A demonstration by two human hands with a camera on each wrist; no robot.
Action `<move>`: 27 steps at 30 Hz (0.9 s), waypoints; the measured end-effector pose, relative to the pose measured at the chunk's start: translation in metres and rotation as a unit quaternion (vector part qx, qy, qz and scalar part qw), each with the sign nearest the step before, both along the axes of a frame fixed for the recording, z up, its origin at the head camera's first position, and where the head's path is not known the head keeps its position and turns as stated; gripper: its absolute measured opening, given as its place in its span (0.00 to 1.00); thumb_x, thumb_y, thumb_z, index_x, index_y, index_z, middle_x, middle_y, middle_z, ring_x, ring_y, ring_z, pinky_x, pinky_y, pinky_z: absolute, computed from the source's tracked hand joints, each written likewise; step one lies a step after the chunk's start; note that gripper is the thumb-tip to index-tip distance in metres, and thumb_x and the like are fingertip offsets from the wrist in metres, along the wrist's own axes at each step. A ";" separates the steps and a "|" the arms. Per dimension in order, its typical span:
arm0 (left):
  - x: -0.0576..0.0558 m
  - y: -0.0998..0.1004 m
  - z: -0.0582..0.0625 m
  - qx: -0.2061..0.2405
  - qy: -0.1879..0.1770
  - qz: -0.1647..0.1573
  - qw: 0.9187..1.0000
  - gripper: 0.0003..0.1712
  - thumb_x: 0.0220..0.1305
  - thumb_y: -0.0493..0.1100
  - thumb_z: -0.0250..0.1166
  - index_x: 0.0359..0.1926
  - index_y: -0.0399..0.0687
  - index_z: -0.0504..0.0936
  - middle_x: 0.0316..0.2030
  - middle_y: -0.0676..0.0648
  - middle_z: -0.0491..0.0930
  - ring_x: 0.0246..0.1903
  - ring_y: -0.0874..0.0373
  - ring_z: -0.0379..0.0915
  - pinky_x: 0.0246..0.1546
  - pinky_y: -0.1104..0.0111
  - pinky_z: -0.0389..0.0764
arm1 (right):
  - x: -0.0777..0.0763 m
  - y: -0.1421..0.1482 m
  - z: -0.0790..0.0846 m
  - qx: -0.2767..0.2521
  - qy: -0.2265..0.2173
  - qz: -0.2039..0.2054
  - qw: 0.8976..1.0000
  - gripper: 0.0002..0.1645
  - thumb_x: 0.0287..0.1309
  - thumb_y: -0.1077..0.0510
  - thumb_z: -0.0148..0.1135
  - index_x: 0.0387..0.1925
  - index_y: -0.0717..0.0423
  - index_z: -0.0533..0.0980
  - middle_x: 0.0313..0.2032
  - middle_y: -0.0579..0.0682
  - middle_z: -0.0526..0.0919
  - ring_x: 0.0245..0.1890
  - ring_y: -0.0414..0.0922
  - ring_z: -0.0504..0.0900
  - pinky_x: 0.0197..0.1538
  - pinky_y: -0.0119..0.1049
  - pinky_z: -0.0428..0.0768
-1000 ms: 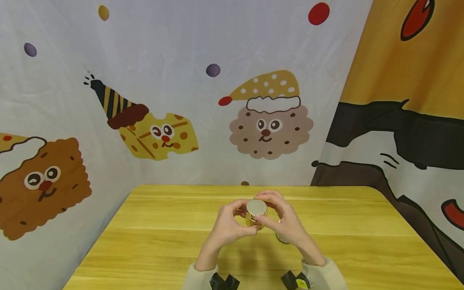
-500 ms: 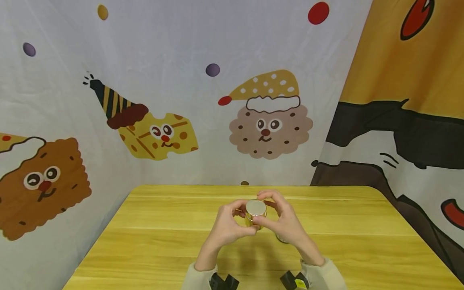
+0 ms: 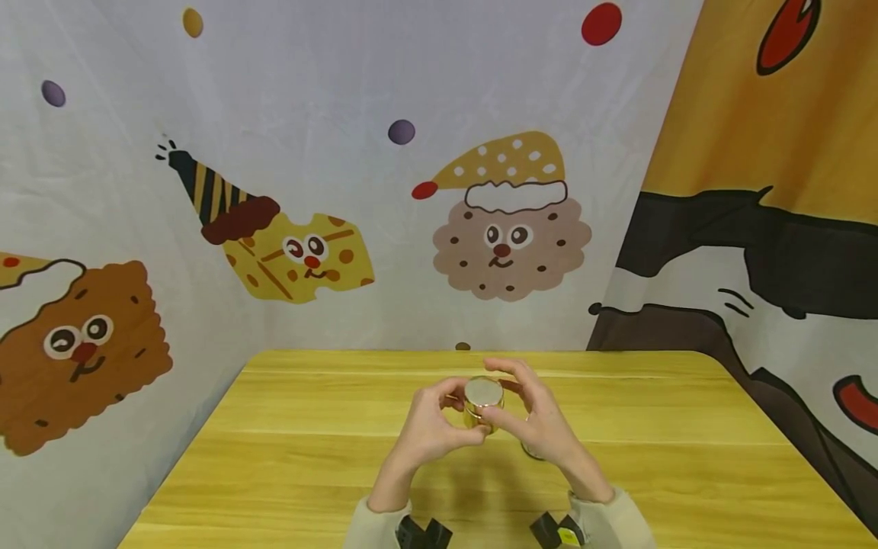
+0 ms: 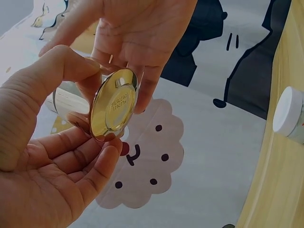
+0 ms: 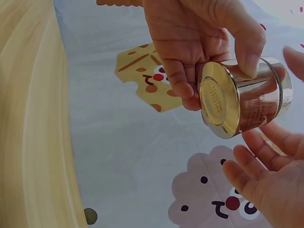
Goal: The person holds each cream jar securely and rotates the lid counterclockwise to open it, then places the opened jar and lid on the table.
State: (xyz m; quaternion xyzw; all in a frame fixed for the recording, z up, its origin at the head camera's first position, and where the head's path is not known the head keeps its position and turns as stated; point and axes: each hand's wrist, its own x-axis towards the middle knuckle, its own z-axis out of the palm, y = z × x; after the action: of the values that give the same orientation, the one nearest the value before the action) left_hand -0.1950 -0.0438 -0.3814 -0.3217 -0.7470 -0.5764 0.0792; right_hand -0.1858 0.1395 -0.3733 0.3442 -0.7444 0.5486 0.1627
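Observation:
A shiny gold jar [image 3: 483, 392] with a flat pale lid is held up in the middle of the head view. My left hand [image 3: 439, 427] grips its lower body, the thumb [image 5: 251, 61] pressed along its side in the right wrist view. Faint print marks the jar's gold base [image 4: 118, 108]. Around the lid end, my right hand [image 3: 542, 427] has its fingers loosely spread, the index finger raised off the lid. In the right wrist view the right fingers [image 5: 249, 161] lie just below the jar, with the thumb apart at its far end.
A white-capped jar [image 4: 288, 112] stands on the wooden table [image 3: 288, 465]; in the head view the right wrist mostly hides it. Behind the table hangs a cloth [image 3: 322, 84] printed with cartoon biscuits and cheese.
The right index finger has lifted away from the lid's rim and the right fingers have loosened. The left hand and the gold jar stay nearly where they were.

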 end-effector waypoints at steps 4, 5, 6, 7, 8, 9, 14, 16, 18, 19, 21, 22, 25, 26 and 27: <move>0.001 0.001 0.001 -0.002 -0.009 0.000 1.000 0.23 0.42 0.34 0.71 0.45 0.43 0.81 0.31 0.51 0.79 0.31 0.63 0.72 0.37 0.64 0.79 | 0.000 0.000 -0.001 0.002 -0.014 -0.021 1.000 0.25 0.47 0.70 0.68 0.50 0.61 0.72 0.51 0.54 0.72 0.54 0.43 0.70 0.55 0.42 0.73; 0.001 0.001 0.001 -0.003 -0.008 0.000 1.000 0.23 0.42 0.34 0.71 0.45 0.43 0.81 0.31 0.51 0.79 0.32 0.62 0.72 0.37 0.64 0.79 | -0.001 0.001 -0.001 0.002 -0.012 -0.021 1.000 0.24 0.47 0.70 0.68 0.49 0.62 0.73 0.51 0.54 0.72 0.53 0.43 0.70 0.55 0.41 0.73; 0.001 0.000 0.001 -0.003 -0.007 -0.001 1.000 0.23 0.43 0.34 0.71 0.46 0.43 0.81 0.31 0.50 0.80 0.32 0.62 0.72 0.37 0.63 0.79 | -0.001 0.001 -0.001 0.002 -0.009 -0.019 1.000 0.24 0.47 0.70 0.67 0.49 0.63 0.73 0.51 0.55 0.73 0.53 0.43 0.70 0.54 0.40 0.73; 0.001 0.000 0.001 -0.004 -0.005 -0.002 1.000 0.23 0.43 0.35 0.71 0.46 0.42 0.81 0.31 0.50 0.80 0.32 0.62 0.72 0.37 0.63 0.79 | 0.000 0.001 -0.001 0.003 -0.004 -0.015 1.000 0.24 0.48 0.71 0.67 0.49 0.64 0.74 0.51 0.56 0.73 0.53 0.43 0.71 0.54 0.38 0.73; 0.001 0.000 0.001 -0.004 -0.003 -0.003 1.000 0.23 0.43 0.35 0.71 0.46 0.42 0.81 0.32 0.49 0.80 0.32 0.62 0.72 0.37 0.63 0.79 | 0.000 0.001 0.000 0.003 0.001 -0.009 1.000 0.24 0.49 0.71 0.65 0.50 0.65 0.73 0.51 0.56 0.73 0.52 0.43 0.71 0.54 0.36 0.73; 0.001 0.000 0.001 -0.005 -0.002 -0.003 1.000 0.23 0.44 0.35 0.70 0.46 0.41 0.81 0.32 0.49 0.80 0.32 0.61 0.72 0.37 0.63 0.79 | 0.000 0.001 0.000 0.003 0.008 -0.001 1.000 0.24 0.50 0.72 0.64 0.51 0.66 0.73 0.51 0.57 0.73 0.52 0.43 0.71 0.54 0.34 0.73; 0.000 0.000 0.000 -0.008 -0.001 -0.003 1.000 0.24 0.44 0.35 0.70 0.47 0.40 0.80 0.33 0.48 0.80 0.32 0.61 0.72 0.37 0.62 0.79 | -0.001 0.000 0.002 0.001 0.038 0.040 0.998 0.25 0.54 0.74 0.57 0.56 0.71 0.69 0.52 0.63 0.72 0.51 0.45 0.72 0.51 0.33 0.74; 0.000 0.000 0.000 -0.007 -0.004 -0.003 1.000 0.24 0.44 0.35 0.70 0.47 0.41 0.80 0.33 0.49 0.80 0.32 0.61 0.72 0.37 0.62 0.79 | -0.001 0.000 0.002 0.002 0.033 0.037 0.999 0.27 0.54 0.74 0.57 0.57 0.70 0.68 0.53 0.62 0.71 0.53 0.46 0.71 0.52 0.34 0.74; 0.000 0.001 0.001 -0.007 -0.008 -0.001 1.000 0.24 0.43 0.34 0.71 0.47 0.42 0.81 0.33 0.50 0.80 0.32 0.61 0.72 0.37 0.64 0.79 | 0.000 0.000 0.001 0.002 0.017 0.023 1.000 0.28 0.52 0.72 0.60 0.57 0.68 0.68 0.54 0.59 0.71 0.54 0.46 0.70 0.54 0.36 0.73; 0.000 0.001 0.001 -0.007 -0.010 0.001 1.000 0.24 0.42 0.34 0.71 0.47 0.43 0.81 0.33 0.50 0.80 0.32 0.61 0.72 0.37 0.65 0.79 | 0.000 0.000 0.001 0.001 0.006 0.016 1.000 0.28 0.51 0.71 0.62 0.57 0.66 0.68 0.54 0.58 0.71 0.54 0.47 0.70 0.54 0.37 0.73; 0.001 0.001 0.001 -0.007 -0.013 0.003 1.000 0.25 0.42 0.34 0.71 0.46 0.44 0.81 0.32 0.51 0.80 0.32 0.62 0.72 0.37 0.66 0.78 | 0.000 0.000 0.000 -0.002 -0.013 0.001 1.000 0.28 0.49 0.70 0.65 0.53 0.62 0.69 0.53 0.55 0.72 0.56 0.46 0.69 0.56 0.40 0.72; 0.001 0.001 0.002 -0.008 -0.012 0.004 1.000 0.25 0.42 0.34 0.71 0.46 0.44 0.81 0.32 0.52 0.80 0.32 0.62 0.72 0.36 0.68 0.78 | 0.000 0.000 0.000 -0.003 -0.020 -0.003 1.000 0.27 0.48 0.70 0.67 0.51 0.62 0.70 0.53 0.54 0.72 0.56 0.46 0.69 0.56 0.40 0.72; 0.001 0.001 0.002 -0.008 -0.009 0.003 1.000 0.24 0.41 0.34 0.71 0.46 0.44 0.81 0.33 0.51 0.80 0.32 0.62 0.72 0.36 0.67 0.78 | 0.000 0.001 -0.001 -0.007 -0.019 -0.005 1.000 0.24 0.47 0.70 0.67 0.48 0.61 0.72 0.51 0.55 0.72 0.54 0.44 0.69 0.55 0.40 0.73; 0.001 0.001 0.001 -0.007 -0.007 0.003 1.000 0.24 0.42 0.34 0.71 0.46 0.43 0.81 0.32 0.51 0.80 0.32 0.62 0.72 0.36 0.67 0.78 | 0.000 0.001 -0.001 -0.006 -0.015 -0.003 1.000 0.24 0.48 0.70 0.67 0.49 0.61 0.73 0.51 0.55 0.72 0.54 0.44 0.69 0.55 0.38 0.73; 0.001 0.001 0.001 -0.007 -0.005 0.002 1.000 0.25 0.42 0.34 0.71 0.46 0.43 0.81 0.32 0.51 0.80 0.32 0.62 0.72 0.36 0.67 0.78 | 0.000 0.001 -0.001 -0.005 -0.010 0.002 1.000 0.24 0.49 0.71 0.66 0.50 0.62 0.73 0.51 0.56 0.72 0.54 0.43 0.70 0.55 0.37 0.73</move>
State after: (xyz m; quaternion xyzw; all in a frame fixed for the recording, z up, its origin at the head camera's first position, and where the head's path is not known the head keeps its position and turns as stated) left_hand -0.1937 -0.0429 -0.3804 -0.3179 -0.7518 -0.5728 0.0748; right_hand -0.1857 0.1403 -0.3745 0.3390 -0.7426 0.5562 0.1556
